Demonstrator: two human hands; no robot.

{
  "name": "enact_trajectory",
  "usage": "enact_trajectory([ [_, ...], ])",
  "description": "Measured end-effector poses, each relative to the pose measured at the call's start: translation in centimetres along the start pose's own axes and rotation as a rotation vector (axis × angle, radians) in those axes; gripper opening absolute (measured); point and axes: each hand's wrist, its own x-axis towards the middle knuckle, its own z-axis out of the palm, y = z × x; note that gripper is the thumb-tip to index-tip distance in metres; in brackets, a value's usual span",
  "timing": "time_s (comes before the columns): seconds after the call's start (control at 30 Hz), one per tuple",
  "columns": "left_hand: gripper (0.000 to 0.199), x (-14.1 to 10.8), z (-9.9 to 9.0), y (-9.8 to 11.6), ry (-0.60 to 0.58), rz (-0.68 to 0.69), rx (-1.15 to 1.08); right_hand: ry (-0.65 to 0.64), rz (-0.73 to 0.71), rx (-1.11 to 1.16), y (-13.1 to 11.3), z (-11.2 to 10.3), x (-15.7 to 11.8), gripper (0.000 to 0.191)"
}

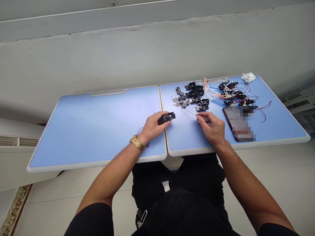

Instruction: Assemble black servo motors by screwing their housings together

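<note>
My left hand (153, 127) is closed around a black plastic housing (170, 116) with a round part set in it, held over the seam between the two tabletops. A thin red-and-white wire pokes out near that wrist. My right hand (214, 128) grips a slim screwdriver (189, 112) whose shaft points left. Its tip is close to a loose pile of small screws (176, 102); whether it touches one I cannot tell. Beside the screws lie several small round black wheel-like parts (182, 94). Several more black housings (192, 94) sit just to their right.
Blue and orange strips (216, 93) lie behind the right hand. Several black assemblies with wires (231, 89) stand further right. A phone (237, 123) lies right of my right hand, and crumpled white tissue (248, 77) at the back corner. A wall (137, 59) runs behind the tables.
</note>
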Motion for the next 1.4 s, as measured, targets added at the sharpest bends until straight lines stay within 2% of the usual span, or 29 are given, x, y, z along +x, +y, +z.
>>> enact_trajectory([
  [0.37,0.035,-0.05,-0.03,0.17,-0.001,-0.004,-0.002,-0.013,0.119,0.116,-0.24,-0.11,0.14,0.028],
  [1.2,0.036,-0.07,-0.18,0.3,-0.028,-0.022,-0.022,-0.005,0.112,0.12,-0.46,-0.15,0.18,0.032],
  [1.4,0.036,0.04,-0.14,0.19,-0.041,0.025,-0.003,0.0,0.102,0.126,-0.63,-0.12,0.19,0.032],
])
